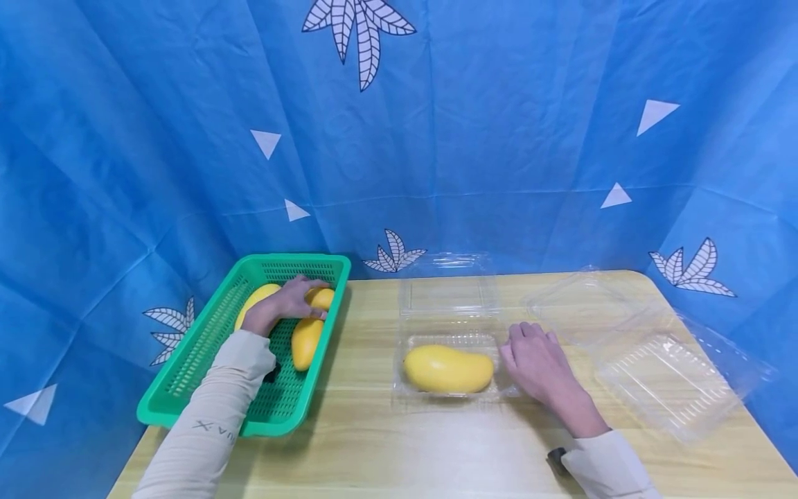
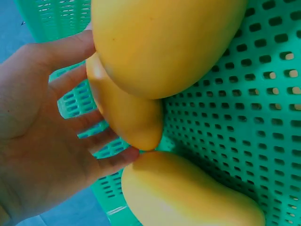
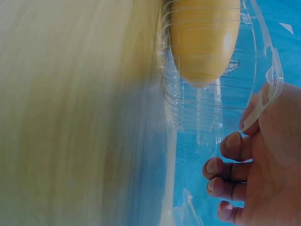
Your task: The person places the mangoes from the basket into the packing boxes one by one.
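Observation:
In the head view my left hand (image 1: 283,301) reaches into a green plastic basket (image 1: 156,402). Its thumb and fingers lie on either side of a mango (image 2: 124,108) by the basket's right wall. Other yellow mangoes touch that one on both sides, as the left wrist view shows, and one more (image 1: 254,303) lies partly under the forearm. A clear plastic clamshell box (image 1: 450,294) stands with its lid folded back, one mango (image 1: 447,369) lying in its base. My right hand (image 1: 537,360) pinches the box's right rim between thumb and bent fingers.
More clear clamshell boxes (image 1: 670,374) lie open and overlapping at the right of the wooden table (image 1: 436,450). Blue patterned curtains (image 1: 499,138) hang behind and along both sides.

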`<state>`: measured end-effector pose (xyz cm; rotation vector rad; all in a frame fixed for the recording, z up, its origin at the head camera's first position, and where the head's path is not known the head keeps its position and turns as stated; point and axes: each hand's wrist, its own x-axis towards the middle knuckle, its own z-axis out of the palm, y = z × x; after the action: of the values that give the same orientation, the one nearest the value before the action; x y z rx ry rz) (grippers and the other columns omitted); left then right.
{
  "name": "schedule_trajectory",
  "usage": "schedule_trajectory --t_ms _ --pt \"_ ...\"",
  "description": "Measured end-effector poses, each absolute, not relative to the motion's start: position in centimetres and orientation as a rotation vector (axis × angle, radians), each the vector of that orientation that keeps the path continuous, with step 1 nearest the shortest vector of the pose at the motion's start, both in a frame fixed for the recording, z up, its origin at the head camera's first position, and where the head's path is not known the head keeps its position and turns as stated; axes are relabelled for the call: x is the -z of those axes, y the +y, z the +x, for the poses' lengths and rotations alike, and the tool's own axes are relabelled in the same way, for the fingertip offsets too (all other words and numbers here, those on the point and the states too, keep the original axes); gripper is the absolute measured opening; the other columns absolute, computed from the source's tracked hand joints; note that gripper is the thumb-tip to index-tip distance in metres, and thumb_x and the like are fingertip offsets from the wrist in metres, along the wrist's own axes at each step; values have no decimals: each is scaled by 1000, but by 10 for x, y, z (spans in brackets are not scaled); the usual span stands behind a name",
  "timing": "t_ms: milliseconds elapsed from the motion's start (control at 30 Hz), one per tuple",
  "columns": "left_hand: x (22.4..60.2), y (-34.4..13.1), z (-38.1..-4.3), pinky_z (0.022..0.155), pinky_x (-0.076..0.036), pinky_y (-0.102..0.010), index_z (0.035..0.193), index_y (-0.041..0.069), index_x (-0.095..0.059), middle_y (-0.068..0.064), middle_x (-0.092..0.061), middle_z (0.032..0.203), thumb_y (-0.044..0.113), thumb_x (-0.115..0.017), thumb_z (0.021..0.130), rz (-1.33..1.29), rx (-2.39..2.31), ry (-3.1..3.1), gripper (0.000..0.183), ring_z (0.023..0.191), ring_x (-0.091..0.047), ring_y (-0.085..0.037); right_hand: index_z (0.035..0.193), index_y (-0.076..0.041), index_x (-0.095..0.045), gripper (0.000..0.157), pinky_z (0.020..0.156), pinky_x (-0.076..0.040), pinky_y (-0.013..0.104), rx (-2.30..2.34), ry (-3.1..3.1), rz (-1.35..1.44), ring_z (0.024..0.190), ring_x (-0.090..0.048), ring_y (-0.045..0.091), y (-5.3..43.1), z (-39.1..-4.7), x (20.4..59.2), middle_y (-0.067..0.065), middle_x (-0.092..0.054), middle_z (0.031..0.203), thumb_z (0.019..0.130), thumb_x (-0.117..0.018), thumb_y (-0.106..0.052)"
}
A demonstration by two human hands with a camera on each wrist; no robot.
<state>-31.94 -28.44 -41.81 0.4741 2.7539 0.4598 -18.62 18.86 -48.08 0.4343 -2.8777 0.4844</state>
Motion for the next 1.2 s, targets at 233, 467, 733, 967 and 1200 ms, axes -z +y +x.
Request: schedule_trajectory --t_ms 233,467,733,967,1200 --pt "422 -285 -321 98 -43 -62 147 3 -50 -33 -43 137 29 -78 91 417 -458 2752 67 120 -43 -46 79 -13 -47 20 68 -36 37 -480 -2866 444 75 -43 23 188 -186 481 3 -44 76 99 -48 -15" --pt "427 -287 -323 99 -45 -57 145 -1 -48 -28 -55 136 26 -74 96 446 -498 2753 62 117 -52 -42 80 -13 -49 19 68 -37 37 -484 -2870 444 75 -44 23 188 -186 481 3 -45 76 99 -48 -16" --pt "426 -287 -323 104 -42 -60 147 -3 -46 -30 -52 142 28 -73 97 443 -494 2780 65 126 -49 -46 82 -12 -51 19 68 -37 36 -495 -2874 439 75 -44 23 189 -185 481 3 -46 77 100 -48 -17" --pt "424 -291 -322 100 -45 -60 147 -6 -46 -31 -53 140 29 -75 95 459 -564 2839 69 122 -51 -47 83 -12 -51 19 68 -37 37 -498 -2887 424 75 -44 22 189 -185 479 3 -46 78 100 -48 -17" --pt "415 -296 -318 84 -50 -52 142 -5 -50 -26 -60 125 25 -76 94 462 -664 2874 63 103 -57 -38 82 -12 -51 21 68 -37 36 -491 -2884 427 75 -44 22 190 -185 480 3 -47 78 101 -47 -18"
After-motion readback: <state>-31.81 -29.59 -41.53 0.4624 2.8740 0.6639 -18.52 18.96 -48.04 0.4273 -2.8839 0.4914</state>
